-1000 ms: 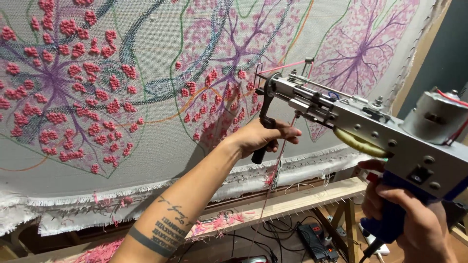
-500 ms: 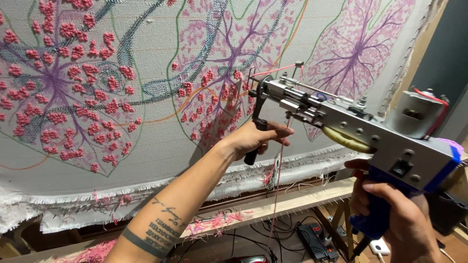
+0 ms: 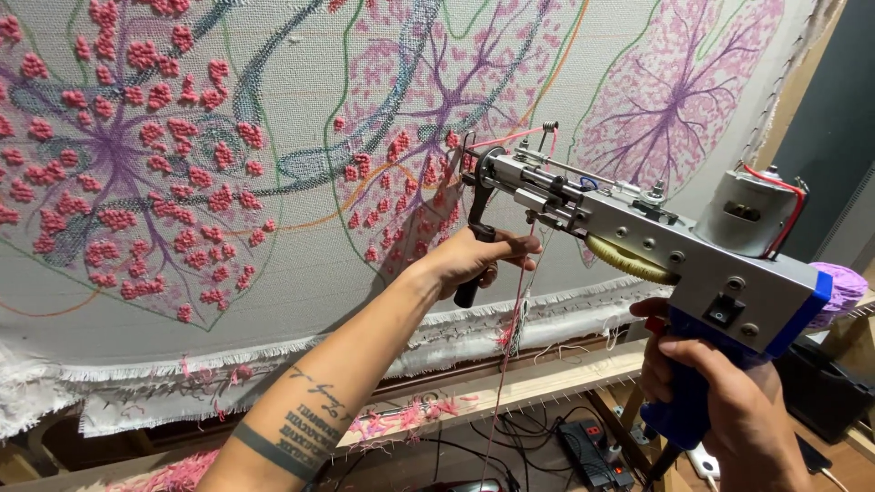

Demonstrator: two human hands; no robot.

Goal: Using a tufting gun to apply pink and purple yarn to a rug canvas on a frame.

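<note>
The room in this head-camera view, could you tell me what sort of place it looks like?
Most likely a rug-tufting workshop or craft studio. A large backing cloth with pink and purple tufted leaf patterns is stretched on a wooden frame; the left hand and right hand hold a tufting gun against it, and yarn scraps lie on the frame.

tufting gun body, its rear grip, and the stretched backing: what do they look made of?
Tufting gun body: looks like bare metal, matte silver, with visible screw heads. Rear grip in the right hand: probably blue plastic, smooth. Backing cloth: woven fabric, pale grey, frayed lower edge.
</note>
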